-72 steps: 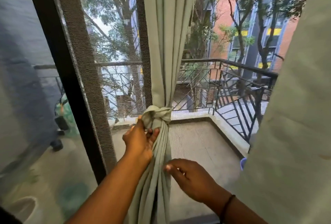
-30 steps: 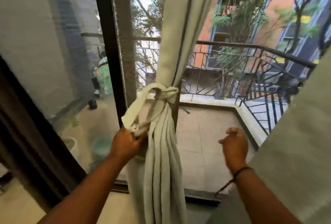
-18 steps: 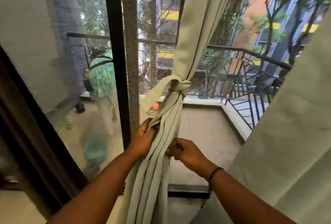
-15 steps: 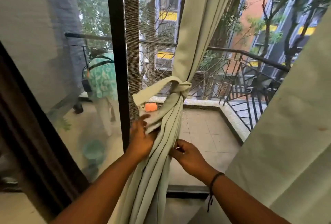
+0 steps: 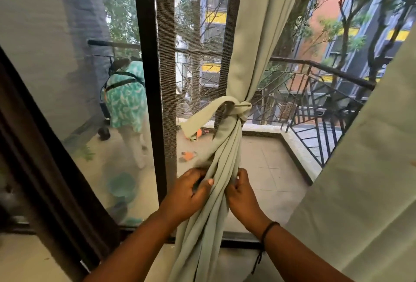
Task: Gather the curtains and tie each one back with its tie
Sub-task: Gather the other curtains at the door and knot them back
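A pale green curtain (image 5: 254, 34) hangs in front of the balcony door, bunched into a narrow bundle. Its matching tie (image 5: 234, 107) is knotted around the bundle, with one loose end (image 5: 198, 121) drooping to the left. Below the knot my left hand (image 5: 190, 191) grips the bundle's left folds. My right hand (image 5: 239, 191) pinches the folds on the bundle's right side. A second pale green curtain (image 5: 360, 180) hangs loose along the right edge of view.
A dark door frame post (image 5: 146, 79) and mesh screen stand just left of the bundle. Glass at left reflects a person in a patterned top (image 5: 126, 99). Outside lie a tiled balcony floor (image 5: 265, 169), a black metal railing (image 5: 315, 92) and small orange objects (image 5: 189, 155).
My left hand let go of the tie's loose end and dropped lower onto the bundle. My right hand came back to the curtain and now pinches it opposite the left.
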Available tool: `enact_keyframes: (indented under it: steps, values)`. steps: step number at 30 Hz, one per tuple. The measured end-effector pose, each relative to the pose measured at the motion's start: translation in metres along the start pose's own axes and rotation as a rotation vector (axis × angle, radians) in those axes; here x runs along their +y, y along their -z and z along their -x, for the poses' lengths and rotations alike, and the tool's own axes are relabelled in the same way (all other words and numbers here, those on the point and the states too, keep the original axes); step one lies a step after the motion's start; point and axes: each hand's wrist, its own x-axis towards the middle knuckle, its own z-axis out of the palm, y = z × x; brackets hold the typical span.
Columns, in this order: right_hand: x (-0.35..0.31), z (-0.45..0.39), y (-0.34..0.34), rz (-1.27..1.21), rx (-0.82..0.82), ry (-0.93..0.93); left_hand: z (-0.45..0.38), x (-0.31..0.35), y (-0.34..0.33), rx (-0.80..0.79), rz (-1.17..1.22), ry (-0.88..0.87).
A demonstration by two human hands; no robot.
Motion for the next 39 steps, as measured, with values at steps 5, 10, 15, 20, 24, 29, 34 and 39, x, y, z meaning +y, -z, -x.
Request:
enact_keyframes:
  steps: [5,10,15,20,24,29,34,39]
  values:
    - [0.007,-0.008,0.034,0.137,-0.006,0.067,-0.033,0.014,-0.024,0.339,0.305,0.427]
    - [-0.009,-0.042,0.104,0.382,0.126,0.298,-0.073,0.043,-0.037,0.547,0.375,0.472]
    - [-0.024,-0.054,0.139,0.408,0.050,0.379,-0.083,0.065,-0.061,0.584,0.243,0.248]
    - [0.033,-0.039,0.140,0.377,-0.154,0.190,-0.033,0.037,-0.099,0.476,-0.278,0.171]
    - [0.058,-0.028,0.128,0.305,-0.200,0.161,-0.005,0.039,-0.127,0.147,-0.337,0.007]
    - [0.061,-0.035,0.134,0.320,-0.226,0.180,-0.004,0.044,-0.133,0.199,-0.131,0.104]
    - [0.062,-0.039,0.138,0.352,-0.163,0.201,-0.021,0.048,-0.129,0.384,-0.158,0.179]
    - [0.051,-0.057,0.157,0.572,0.025,0.340,-0.045,0.046,-0.119,0.614,0.103,0.483]
